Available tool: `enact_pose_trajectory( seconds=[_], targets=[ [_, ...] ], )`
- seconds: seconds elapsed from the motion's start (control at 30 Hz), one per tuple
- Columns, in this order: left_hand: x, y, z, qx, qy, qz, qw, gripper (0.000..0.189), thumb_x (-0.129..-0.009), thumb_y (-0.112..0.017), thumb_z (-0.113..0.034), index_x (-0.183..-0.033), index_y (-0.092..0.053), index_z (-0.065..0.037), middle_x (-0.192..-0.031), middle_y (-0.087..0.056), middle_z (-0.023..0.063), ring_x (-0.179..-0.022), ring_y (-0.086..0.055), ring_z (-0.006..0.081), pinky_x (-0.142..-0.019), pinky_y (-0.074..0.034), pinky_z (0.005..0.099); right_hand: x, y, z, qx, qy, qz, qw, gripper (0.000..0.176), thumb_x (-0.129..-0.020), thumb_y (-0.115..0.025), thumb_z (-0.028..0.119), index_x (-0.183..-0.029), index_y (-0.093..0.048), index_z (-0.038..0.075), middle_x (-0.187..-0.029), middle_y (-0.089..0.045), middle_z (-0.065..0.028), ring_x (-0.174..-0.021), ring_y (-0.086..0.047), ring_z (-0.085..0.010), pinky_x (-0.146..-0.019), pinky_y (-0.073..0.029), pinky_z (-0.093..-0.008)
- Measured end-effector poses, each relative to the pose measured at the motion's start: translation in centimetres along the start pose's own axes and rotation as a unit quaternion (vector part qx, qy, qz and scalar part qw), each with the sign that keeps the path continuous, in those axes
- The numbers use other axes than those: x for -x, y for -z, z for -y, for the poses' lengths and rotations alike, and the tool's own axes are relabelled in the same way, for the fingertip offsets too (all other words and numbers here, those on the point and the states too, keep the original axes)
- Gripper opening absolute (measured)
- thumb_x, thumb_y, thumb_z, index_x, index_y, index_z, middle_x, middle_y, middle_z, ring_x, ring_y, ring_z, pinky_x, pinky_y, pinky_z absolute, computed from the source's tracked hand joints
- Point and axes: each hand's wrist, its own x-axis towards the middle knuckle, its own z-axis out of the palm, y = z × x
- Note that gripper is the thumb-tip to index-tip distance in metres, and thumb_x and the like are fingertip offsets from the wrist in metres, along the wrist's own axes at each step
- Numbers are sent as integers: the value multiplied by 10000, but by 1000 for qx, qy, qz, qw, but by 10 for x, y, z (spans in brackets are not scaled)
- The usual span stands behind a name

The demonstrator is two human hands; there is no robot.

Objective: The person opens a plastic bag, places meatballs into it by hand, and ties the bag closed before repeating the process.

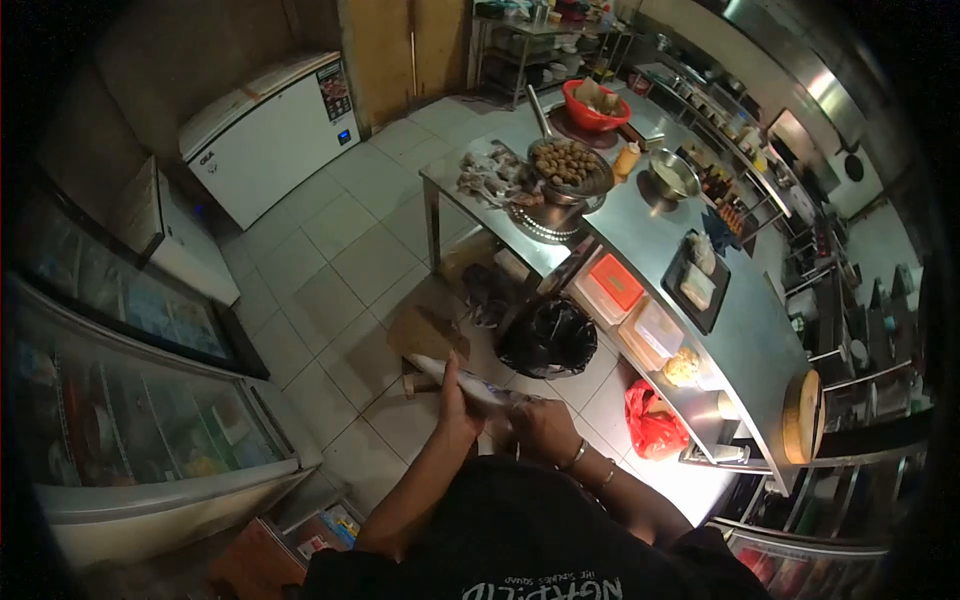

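Note:
A long whitish plastic packet with bluish print [478,387] is held in front of my body, above the floor. My left hand [460,412] is closed round its middle, the thumb lying along the near side. At the packet's right end, my right hand [548,430] has its fingers curled in and gripping; the fingertips are partly hidden and blurred. What is inside the packet cannot be seen. Just beyond my hands stand a small wooden stool [428,335] and a bin lined with a black bag [548,338].
A steel table [640,225] on the right carries a strainer of brown balls [568,165], a metal bowl [673,175], a black tray [698,282] and a red basin [597,107]. A red bag [655,420] lies below. Glass-topped freezer [170,480] at left; white chest freezer [270,140] behind.

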Motion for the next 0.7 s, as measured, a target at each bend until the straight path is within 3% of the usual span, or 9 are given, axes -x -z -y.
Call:
enact_pose_trajectory(
  seconds=[0.07,0.1,0.17,0.23,0.37,0.47,0.53,0.57,0.7],
  targets=[
    [5,-3,-24,-10,18,-55,998,1064,-841,-691,-715,-1572,-270,-68,-1473,-407,219,-1331,-473,410,-1057,-440,614,-23,-5,-9,-13,-26,30,999,176,-852,-664,126,-1021,-700,88,-814,-692,-124,-716,-693,-348,-606,-549,-452],
    [-1,-3,-26,-11,19,-59,998,1064,-841,-691,-715,-1572,-270,-68,-1473,-407,219,-1331,-473,410,-1057,-440,614,-32,-8,-15,-47,-36,-21,998,155,-849,-671,130,-995,-687,82,-840,-688,-128,-719,-692,-344,-609,-551,-456],
    [-21,-8,-32,-25,-9,-66,997,1004,-852,-696,-678,-1549,-321,-61,-1447,-444,219,-1320,-483,397,-1042,-446,618,-49,-6,-33,-84,-50,-80,992,137,-846,-678,134,-970,-675,76,-867,-684,-132,-722,-691,-340,-612,-553,-460],
    [-50,-22,-41,-25,3,-64,998,978,-853,-703,-659,-1533,-342,-56,-1435,-458,217,-1307,-489,396,-1038,-448,616,-60,-3,-56,-94,38,-47,994,116,-845,-682,121,-941,-650,65,-916,-672,-141,-733,-686,-349,-617,-555,-467],
    [-128,-79,-45,-68,6,-108,992,882,-819,-732,-659,-1447,-461,-103,-1357,-564,156,-1229,-556,383,-988,-451,602,-80,5,-121,-127,9,-60,990,108,-837,-688,112,-926,-654,62,-847,-675,-136,-714,-680,-364,-613,-554,-462],
    [-203,-123,-43,-122,74,-145,979,874,-828,-734,-644,-1455,-475,-92,-1379,-563,146,-1240,-556,370,-995,-453,599,-101,-12,-194,-116,-65,-76,988,214,-828,-721,93,-1042,-718,97,-784,-669,-137,-643,-665,-353,-594,-544,-431],
    [-250,-160,-37,-126,73,-165,975,828,-831,-734,-642,-1419,-517,-101,-1362,-585,133,-1220,-575,359,-1000,-454,613,-120,-18,-230,-195,-202,-223,934,121,-824,-789,118,-895,-709,61,-688,-623,-129,-614,-648,-316,-592,-526,-401],
    [-279,-171,-33,-142,70,-142,977,880,-824,-745,-644,-1453,-464,-97,-1396,-542,151,-1243,-543,366,-1026,-426,623,-129,-41,-260,-209,-226,-277,910,168,-817,-837,146,-818,-701,47,-698,-623,-138,-616,-645,-289,-592,-517,-370],
    [-356,-231,-27,-197,98,-117,968,1054,-807,-711,-727,-1570,-327,-110,-1554,-398,188,-1370,-444,393,-1088,-338,641,-168,4,-319,-154,-284,-259,910,161,-868,-808,196,-936,-758,60,-771,-670,-154,-628,-631,-284,-600,-499,-341]
  ],
)
